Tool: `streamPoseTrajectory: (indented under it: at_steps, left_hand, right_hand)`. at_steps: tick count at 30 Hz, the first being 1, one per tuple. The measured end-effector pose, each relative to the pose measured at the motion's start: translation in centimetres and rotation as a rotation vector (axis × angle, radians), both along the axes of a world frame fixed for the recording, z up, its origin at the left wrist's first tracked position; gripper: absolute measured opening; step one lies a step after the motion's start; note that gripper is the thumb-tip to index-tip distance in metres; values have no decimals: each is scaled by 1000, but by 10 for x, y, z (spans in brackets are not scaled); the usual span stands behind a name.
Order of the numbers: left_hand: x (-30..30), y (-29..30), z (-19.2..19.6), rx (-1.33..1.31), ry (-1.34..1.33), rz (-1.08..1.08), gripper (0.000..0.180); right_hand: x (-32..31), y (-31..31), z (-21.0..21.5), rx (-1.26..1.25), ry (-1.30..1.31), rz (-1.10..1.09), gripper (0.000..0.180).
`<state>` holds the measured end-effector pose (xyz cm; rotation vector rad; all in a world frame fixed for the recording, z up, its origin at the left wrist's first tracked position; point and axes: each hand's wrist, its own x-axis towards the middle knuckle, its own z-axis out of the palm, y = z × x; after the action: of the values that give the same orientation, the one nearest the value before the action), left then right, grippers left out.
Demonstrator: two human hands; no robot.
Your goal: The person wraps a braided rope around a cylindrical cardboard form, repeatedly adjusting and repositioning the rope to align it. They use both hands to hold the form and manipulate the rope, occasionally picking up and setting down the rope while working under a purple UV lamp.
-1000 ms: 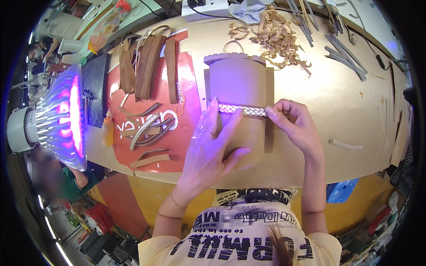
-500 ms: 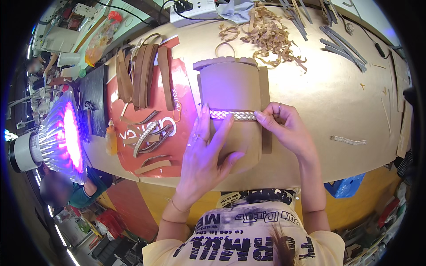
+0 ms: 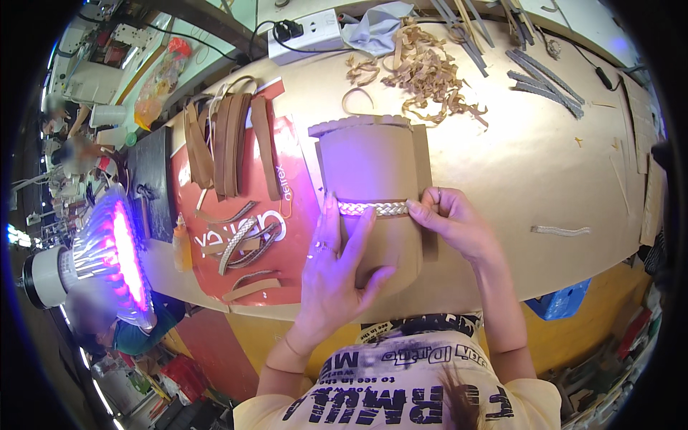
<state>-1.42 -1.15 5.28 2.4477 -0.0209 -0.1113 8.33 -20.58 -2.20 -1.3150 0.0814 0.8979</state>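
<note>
This is a craft workshop, by the look of it. Near the counter's (image 3: 516,172) far edge lie a heap of curled brown trimmings (image 3: 428,75) and a white power strip (image 3: 321,36); toward its far right corner, grey braided strips (image 3: 546,91). Nearer the left edge are brown strips (image 3: 233,147) and a squeeze bottle (image 3: 183,247). A large lamp (image 3: 118,251) glows at far left, another person (image 3: 147,333) beside it.

Our left hand (image 3: 332,276) hides one end of the braided strap (image 3: 373,209) | lower edge crops our shirt (image 3: 401,373) | co-worker's head (image 3: 92,307) blurred
</note>
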Motion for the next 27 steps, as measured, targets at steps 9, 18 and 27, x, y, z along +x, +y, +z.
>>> streamPoseTrajectory:
  at_steps: [9,18,27]
  left_hand:
    - [-2,-1,-2,43,-77,-16,70]
    - [-4,-2,-4,77,-196,14,54]
    - [-17,10,1,88,-265,65,52]
  right_hand:
    - [5,-9,-9,8,86,53,43]
    - [-5,-13,3,148,233,-238,34]
    - [-28,14,20,100,-395,-103,16]
